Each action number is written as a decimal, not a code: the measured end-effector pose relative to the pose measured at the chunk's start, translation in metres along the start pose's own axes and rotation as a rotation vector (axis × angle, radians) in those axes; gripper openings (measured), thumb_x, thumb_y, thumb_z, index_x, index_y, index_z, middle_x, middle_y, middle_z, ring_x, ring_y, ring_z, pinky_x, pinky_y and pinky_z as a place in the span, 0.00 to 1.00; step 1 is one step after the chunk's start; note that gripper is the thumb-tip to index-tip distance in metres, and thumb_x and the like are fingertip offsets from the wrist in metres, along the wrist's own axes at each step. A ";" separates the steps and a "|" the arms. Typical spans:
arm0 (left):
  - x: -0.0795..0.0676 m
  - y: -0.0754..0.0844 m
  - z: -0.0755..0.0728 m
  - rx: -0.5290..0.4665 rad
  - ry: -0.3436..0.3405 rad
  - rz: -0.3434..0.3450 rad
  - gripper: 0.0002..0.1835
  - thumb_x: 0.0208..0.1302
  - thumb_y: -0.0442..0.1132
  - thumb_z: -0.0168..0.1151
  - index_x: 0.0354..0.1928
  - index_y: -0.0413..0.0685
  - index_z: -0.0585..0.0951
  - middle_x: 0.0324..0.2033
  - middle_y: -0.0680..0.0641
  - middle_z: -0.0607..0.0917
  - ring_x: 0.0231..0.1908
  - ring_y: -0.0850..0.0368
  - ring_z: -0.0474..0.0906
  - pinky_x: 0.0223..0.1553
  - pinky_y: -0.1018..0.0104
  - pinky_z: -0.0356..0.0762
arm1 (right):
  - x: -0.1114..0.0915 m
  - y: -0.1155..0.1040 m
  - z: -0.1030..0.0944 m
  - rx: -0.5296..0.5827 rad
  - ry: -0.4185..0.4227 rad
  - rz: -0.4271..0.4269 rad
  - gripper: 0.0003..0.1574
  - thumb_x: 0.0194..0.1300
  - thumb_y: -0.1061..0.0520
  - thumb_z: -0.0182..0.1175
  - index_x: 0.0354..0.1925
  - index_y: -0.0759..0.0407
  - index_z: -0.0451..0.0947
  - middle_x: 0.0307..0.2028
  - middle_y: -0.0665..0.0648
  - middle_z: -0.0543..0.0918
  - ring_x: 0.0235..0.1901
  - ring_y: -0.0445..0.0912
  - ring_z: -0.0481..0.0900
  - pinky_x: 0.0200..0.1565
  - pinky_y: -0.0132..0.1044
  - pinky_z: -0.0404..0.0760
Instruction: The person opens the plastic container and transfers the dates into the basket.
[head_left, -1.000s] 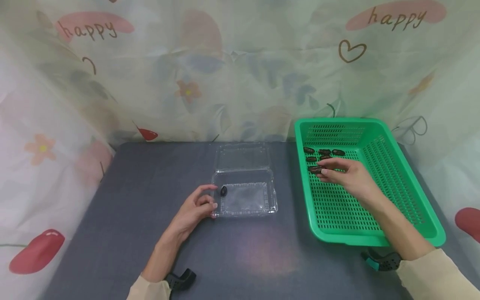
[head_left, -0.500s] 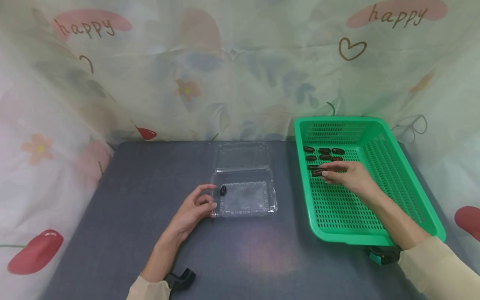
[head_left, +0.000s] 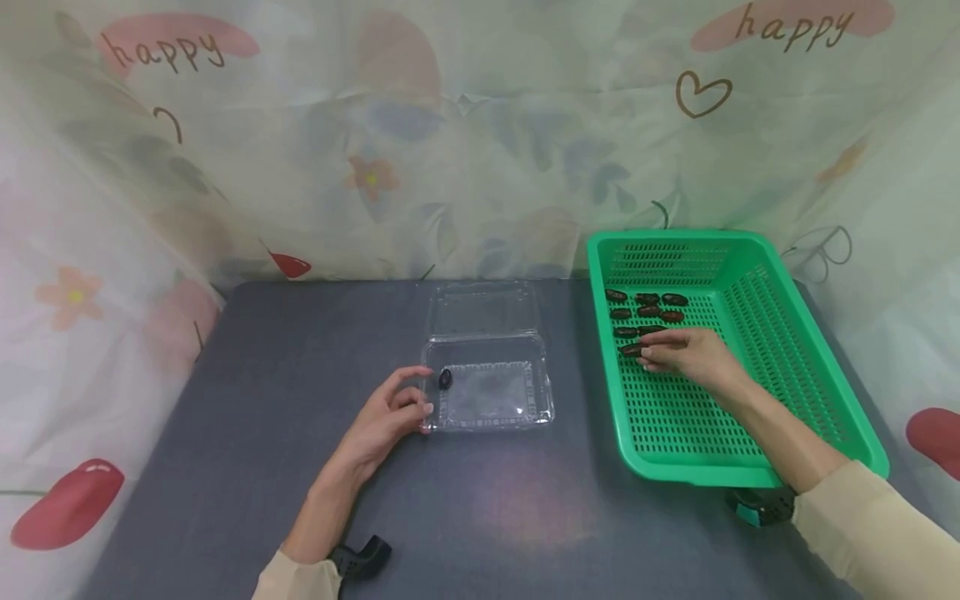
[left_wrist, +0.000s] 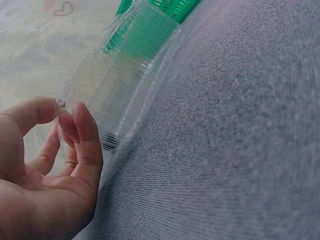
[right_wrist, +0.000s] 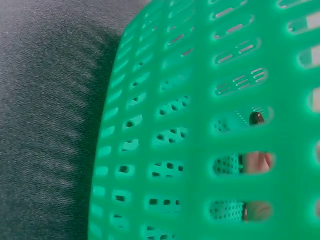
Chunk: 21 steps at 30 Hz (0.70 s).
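In the head view, my right hand (head_left: 693,358) is inside the green plastic basket (head_left: 626,433), with thumb and fingertips pinching a dark brown date (head_left: 632,351) low over the mesh floor. Just beyond it, several dates (head_left: 647,312) lie in short rows at the basket's far left. My left hand (head_left: 390,417) holds the left edge of a clear plastic clamshell box (head_left: 491,425), whose lid (head_left: 483,308) is folded back. One dark date (head_left: 446,379) sits inside the box near that edge. Through the basket's slots, the right wrist view shows only bits of fingers (right_wrist: 257,162).
A dark grey cloth (head_left: 495,517) covers the table. Patterned curtains (head_left: 465,167) hang behind and at both sides. The basket's raised rim (head_left: 611,392) stands between my right hand and the box.
My right hand has shifted slightly toward the basket's near side, still pinching a date. More dates in the rows behind it have come into sight. The left hand stays put.
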<state>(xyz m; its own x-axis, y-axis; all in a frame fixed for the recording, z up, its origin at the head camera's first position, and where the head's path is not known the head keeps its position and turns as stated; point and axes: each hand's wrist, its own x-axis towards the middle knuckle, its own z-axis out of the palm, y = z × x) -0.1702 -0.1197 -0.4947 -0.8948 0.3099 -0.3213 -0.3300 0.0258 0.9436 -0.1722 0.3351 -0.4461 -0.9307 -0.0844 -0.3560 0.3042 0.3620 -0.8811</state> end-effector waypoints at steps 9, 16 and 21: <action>0.000 0.000 -0.001 -0.008 -0.004 0.005 0.30 0.63 0.29 0.64 0.66 0.53 0.70 0.34 0.47 0.78 0.31 0.54 0.76 0.37 0.59 0.81 | 0.001 0.005 0.004 0.038 -0.004 0.056 0.28 0.73 0.61 0.57 0.65 0.73 0.68 0.56 0.68 0.80 0.45 0.41 0.86 0.53 0.40 0.80; 0.000 0.001 0.000 -0.003 0.008 -0.003 0.29 0.63 0.29 0.63 0.65 0.54 0.70 0.33 0.47 0.78 0.31 0.53 0.76 0.37 0.59 0.81 | 0.001 0.007 0.004 0.045 0.001 0.063 0.27 0.73 0.64 0.56 0.66 0.74 0.67 0.58 0.71 0.77 0.44 0.40 0.86 0.52 0.39 0.80; 0.001 0.000 0.000 -0.002 0.007 -0.004 0.29 0.63 0.29 0.63 0.65 0.54 0.71 0.33 0.46 0.78 0.31 0.52 0.76 0.37 0.59 0.81 | 0.001 0.007 0.003 0.017 0.025 0.073 0.27 0.73 0.62 0.55 0.66 0.71 0.68 0.56 0.69 0.80 0.45 0.40 0.85 0.52 0.38 0.81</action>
<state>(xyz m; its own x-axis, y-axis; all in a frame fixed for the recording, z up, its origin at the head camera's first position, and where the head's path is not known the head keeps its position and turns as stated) -0.1709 -0.1194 -0.4951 -0.8956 0.3028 -0.3260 -0.3343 0.0256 0.9421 -0.1705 0.3343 -0.4532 -0.9107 -0.0356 -0.4116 0.3742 0.3508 -0.8584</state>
